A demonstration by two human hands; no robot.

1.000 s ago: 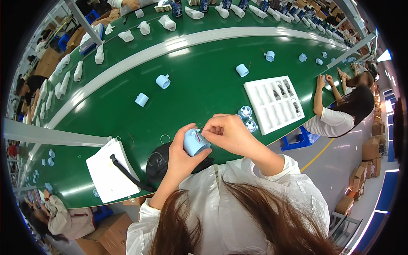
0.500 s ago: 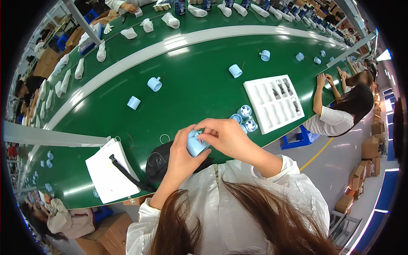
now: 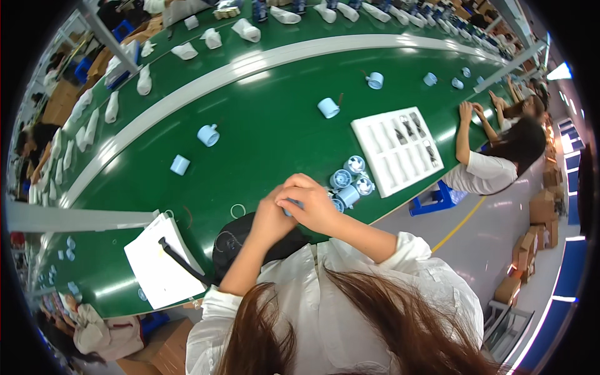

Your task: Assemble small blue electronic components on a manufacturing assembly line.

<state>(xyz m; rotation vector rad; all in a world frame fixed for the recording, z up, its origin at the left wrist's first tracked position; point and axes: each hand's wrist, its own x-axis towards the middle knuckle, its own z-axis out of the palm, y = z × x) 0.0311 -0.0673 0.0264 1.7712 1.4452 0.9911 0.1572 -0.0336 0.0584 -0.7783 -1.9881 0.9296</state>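
My left hand (image 3: 270, 217) and my right hand (image 3: 312, 204) are pressed together above the belt's near edge, fingers curled over one another. Between them a light-blue fan housing (image 3: 292, 207) shows only as a small patch; the fingers cover the rest. Just right of my right hand, several light-blue round fan heads (image 3: 354, 165) are grouped, some with their blades facing up. Below my hands lies a black bag-like item (image 3: 234, 240), partly hidden by my left forearm.
On the green belt (image 3: 262, 144) lie several light-blue housings (image 3: 209, 135), some with thin wires. A white foam tray (image 3: 382, 156) holding black cables stands right; papers with a black strap (image 3: 159, 265) lie left. Co-workers sit on the right, one nearest (image 3: 494, 169).
My right hand has folded over the housing, hiding most of it. The loose housings on the belt have shifted left.
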